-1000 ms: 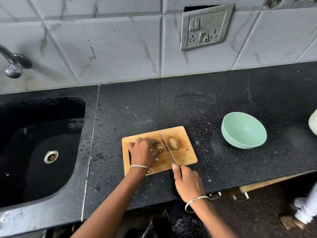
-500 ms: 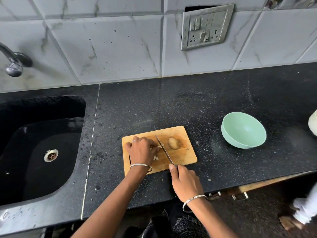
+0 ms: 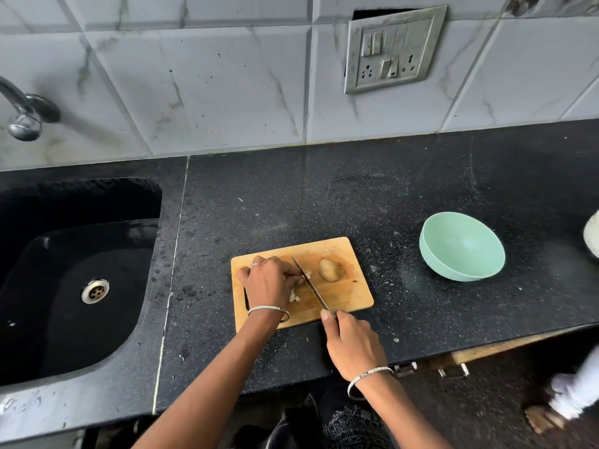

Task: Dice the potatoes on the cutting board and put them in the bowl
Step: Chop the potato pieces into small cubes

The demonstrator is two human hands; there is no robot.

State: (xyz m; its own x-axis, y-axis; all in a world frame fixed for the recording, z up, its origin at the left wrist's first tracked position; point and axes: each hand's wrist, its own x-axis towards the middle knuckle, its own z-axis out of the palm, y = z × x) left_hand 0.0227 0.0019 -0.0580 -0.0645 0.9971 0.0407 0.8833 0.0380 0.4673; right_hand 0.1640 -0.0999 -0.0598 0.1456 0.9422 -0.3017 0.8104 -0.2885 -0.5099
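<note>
The coming cut turns on the narrow gap between the knife point(image 3: 309, 286) and the fingers point(image 3: 293, 275) of the left hand point(image 3: 267, 283). The blade lies just right of those fingertips in the frame. Its long axis slants from the lower edge of the cutting board point(image 3: 350, 296) up and leftward to the board's middle. The left hand's fingers are curled down and bunched over a potato piece point(image 3: 306, 273), of which only a pale sliver shows beside the blade. The rest is hidden beneath the knuckles, so its size and shape cannot be told, nor whether steel touches skin. The right hand point(image 3: 353, 345), at centre bottom, is clamped round the knife's handle, which is wholly hidden in the fist, with one fingertip laid at the base of the blade. A few cut bits point(image 3: 294, 298) lie on the board by the heel of the left hand. A whole potato point(image 3: 328, 269) sits just right of the blade, uncut, its long axis pointing up the frame, on the right hand's side. The bowl point(image 3: 432, 264) stands on the dark worktop point(image 3: 324, 202), well apart to the right of the board, and nothing shows inside it. The next stroke probably has to fall close beside the left fingertips, so a slip toward them looks the main risk.
</note>
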